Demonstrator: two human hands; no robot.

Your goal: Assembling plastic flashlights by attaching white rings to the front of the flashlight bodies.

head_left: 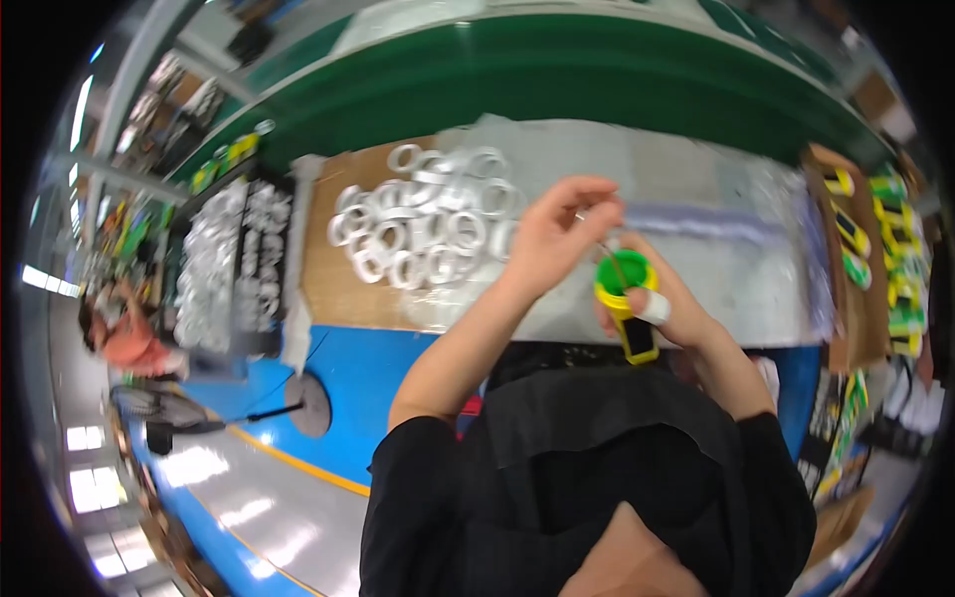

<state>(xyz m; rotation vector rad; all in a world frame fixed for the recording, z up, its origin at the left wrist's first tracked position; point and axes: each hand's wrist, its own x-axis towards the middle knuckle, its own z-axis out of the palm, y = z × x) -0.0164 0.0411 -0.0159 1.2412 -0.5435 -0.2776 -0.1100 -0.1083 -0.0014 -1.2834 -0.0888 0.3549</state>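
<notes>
My right hand (671, 289) is wrapped round a yellow and black cup-shaped part (639, 338) with a bright green inside, held tilted over the table's near edge. A white band, perhaps tape, covers the thumb of that hand. Above the part's open end, my left hand (569, 234) pinches a thin rod-like tool (616, 265), which slants down into the green opening. The tool's exact kind is too blurred to tell. To the left of my left hand lies a heap of white rings (403, 236), loosely piled on a sheet of brown cardboard (333, 284).
Clear plastic sheeting (716, 179) covers the tabletop. On the right stands a cardboard box (858, 323) with yellow, black and green parts. A black crate (261, 269) beside a heap of clear plastic pieces (209, 259) is at the left, with a fan (159, 403) below. Another person (134, 338) is farther left.
</notes>
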